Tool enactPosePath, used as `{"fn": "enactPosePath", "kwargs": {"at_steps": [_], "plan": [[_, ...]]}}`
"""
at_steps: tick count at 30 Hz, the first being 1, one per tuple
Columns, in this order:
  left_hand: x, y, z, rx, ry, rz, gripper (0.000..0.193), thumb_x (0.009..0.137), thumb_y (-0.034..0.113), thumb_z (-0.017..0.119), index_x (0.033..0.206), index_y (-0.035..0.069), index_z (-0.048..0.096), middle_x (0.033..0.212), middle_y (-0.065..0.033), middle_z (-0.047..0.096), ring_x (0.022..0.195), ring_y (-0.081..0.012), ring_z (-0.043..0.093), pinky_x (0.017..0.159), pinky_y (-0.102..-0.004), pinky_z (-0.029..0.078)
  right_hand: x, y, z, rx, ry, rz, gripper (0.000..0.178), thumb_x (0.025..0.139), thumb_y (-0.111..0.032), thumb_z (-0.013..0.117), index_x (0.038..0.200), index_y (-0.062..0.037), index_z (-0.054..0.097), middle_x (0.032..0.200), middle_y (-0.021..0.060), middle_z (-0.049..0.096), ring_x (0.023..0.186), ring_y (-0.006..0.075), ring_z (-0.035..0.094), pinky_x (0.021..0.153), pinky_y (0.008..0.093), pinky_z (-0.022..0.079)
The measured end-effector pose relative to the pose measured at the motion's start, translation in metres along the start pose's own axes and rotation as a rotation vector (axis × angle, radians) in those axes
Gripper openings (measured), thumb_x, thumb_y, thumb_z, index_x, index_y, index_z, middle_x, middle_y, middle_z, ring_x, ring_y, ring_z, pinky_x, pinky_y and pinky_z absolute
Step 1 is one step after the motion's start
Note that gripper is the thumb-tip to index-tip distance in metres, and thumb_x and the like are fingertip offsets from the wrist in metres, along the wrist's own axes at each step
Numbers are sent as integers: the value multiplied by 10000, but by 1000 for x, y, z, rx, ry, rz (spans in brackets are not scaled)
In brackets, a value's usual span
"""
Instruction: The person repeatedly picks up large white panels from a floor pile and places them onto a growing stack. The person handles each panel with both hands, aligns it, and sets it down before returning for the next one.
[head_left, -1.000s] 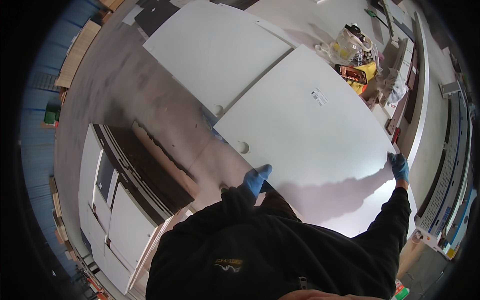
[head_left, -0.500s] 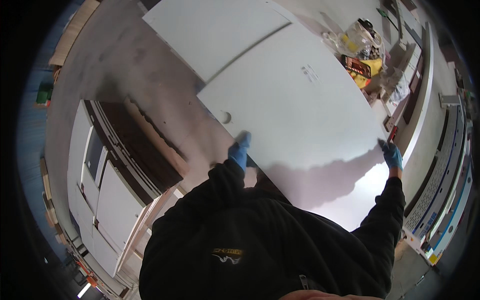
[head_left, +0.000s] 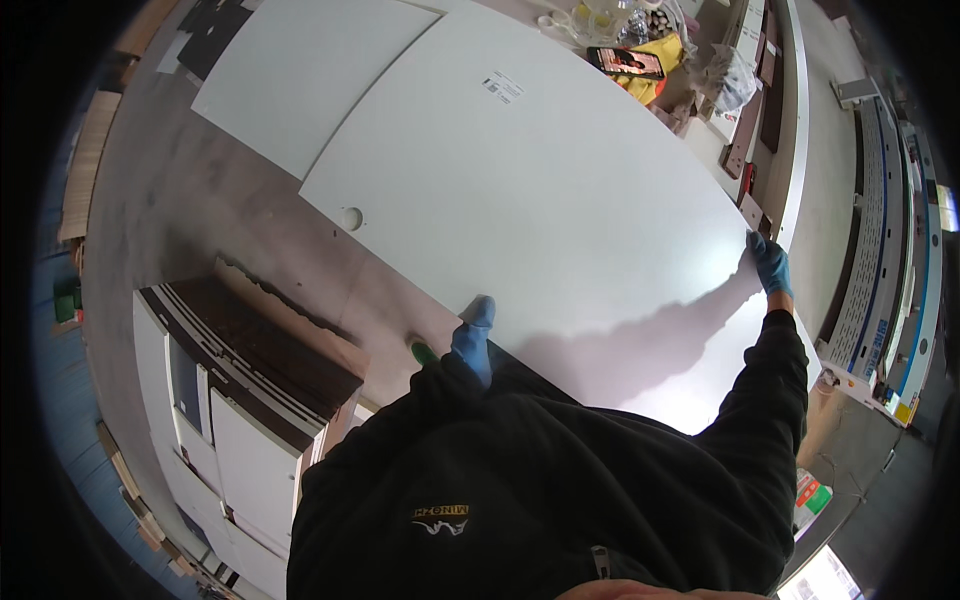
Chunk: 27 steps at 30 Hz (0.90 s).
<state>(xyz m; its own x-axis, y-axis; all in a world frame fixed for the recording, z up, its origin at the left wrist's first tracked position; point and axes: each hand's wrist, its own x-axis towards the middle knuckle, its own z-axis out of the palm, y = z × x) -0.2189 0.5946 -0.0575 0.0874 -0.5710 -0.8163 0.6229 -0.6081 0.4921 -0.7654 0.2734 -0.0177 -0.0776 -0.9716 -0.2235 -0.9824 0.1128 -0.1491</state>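
Stack of panels: at the far left a low stack of white and dark brown panels lay on the grey floor, well apart from both hands.
Second white panel: a flat white panel lay at the upper left, and its right edge went under the large panel.
Left hand: the left hand, in a blue glove, was on the near left edge of the large panel. The fingers were curled over that edge and pinched it.
Large white panel: the large white panel filled the middle of the view, between the two hands. It had a round hole near its left corner and a small label near its far end. The shadow of the person fell on its near part.
Clutter: beyond the far end of the panel there was a yellow object with some clear plastic bags beside it.
Right hand: the right hand, also in a blue glove, gripped the right edge of the large panel, with the fingers closed around the edge.
Shelving: at the right rim stood white shelving, near the right hand but not touching it.
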Motion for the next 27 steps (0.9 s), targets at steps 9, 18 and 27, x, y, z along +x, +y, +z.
{"fn": "enactPosePath", "kwargs": {"at_steps": [9,18,27], "plan": [[-48,44,42,-215,96,241,339,961,350,738,1112,47,727,1035,5,685,910,-98,593,898,-291,486,-5,-1,9,66,40,-216,443,1063,-358,519,1357,-33,579,1002,316,690,940,471,679,729,512,527],[-33,70,28,-89,-93,334,382,981,376,682,1117,18,689,1015,-51,689,922,-176,651,821,-337,517,-16,-14,26,201,121,-186,613,1061,-533,444,1295,-9,658,1170,189,733,1006,327,698,886,414,537],[29,0,-18,-167,-122,397,426,1076,343,461,1345,25,554,1253,-101,633,1147,-250,605,983,-413,504,-39,-49,36,-23,359,-287,471,1061,-414,502,1071,6,714,1044,209,731,861,387,672,740,476,521]]}}
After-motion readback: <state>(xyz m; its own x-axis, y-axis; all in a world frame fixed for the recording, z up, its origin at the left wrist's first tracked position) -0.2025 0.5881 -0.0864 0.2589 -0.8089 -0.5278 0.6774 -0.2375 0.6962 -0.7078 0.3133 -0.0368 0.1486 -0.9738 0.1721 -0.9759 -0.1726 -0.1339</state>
